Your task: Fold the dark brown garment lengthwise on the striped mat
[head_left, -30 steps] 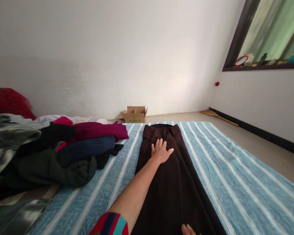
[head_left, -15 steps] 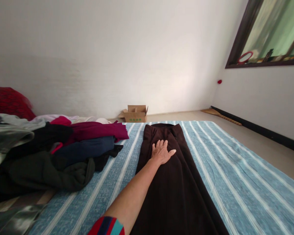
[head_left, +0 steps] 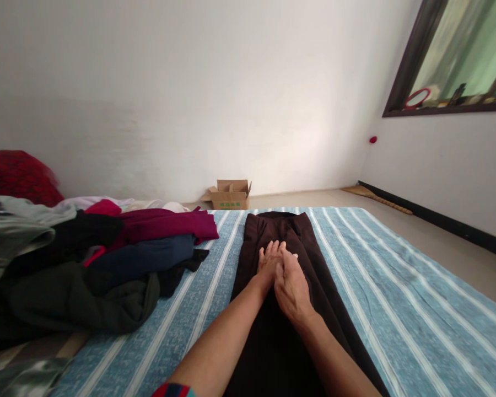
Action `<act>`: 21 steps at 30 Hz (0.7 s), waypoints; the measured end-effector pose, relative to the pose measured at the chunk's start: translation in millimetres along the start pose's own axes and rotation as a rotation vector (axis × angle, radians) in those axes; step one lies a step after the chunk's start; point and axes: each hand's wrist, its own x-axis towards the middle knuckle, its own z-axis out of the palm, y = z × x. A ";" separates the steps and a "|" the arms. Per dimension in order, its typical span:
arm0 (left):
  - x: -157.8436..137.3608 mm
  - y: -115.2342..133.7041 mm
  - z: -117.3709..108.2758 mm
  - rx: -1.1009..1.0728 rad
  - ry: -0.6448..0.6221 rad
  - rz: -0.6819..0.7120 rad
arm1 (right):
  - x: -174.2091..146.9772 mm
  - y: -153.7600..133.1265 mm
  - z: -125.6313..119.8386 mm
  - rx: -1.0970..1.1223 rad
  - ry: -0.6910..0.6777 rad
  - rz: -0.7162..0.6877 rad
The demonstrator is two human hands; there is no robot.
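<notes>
A long dark brown garment (head_left: 252,342) lies lengthwise over the striped bed sheet, its waistband at the far end. Whether it is trousers or a skirt I cannot tell. My left hand (head_left: 267,266) rests flat on its upper part, fingers stretched away from me. Against the left hand's right side, partly covering it, is my right hand (head_left: 292,284), turned on edge with its fingers extended. Neither hand grips the cloth. The left thumb is mostly hidden behind the right hand.
A heap of clothes (head_left: 140,256) in maroon, navy, black and dark green spreads along the left. Beyond the blue and white sheet (head_left: 397,286), an open cardboard box (head_left: 229,196) stands by the wall. A window ledge (head_left: 446,110) is upper right.
My right hand has come into view from below and reached the left hand on the garment. The left hand stays flat in about the same place.
</notes>
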 end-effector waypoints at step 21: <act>117.4 -53.6 -33.7 -0.226 0.168 -0.437 | -16.6 28.9 38.1 -0.191 -0.085 0.056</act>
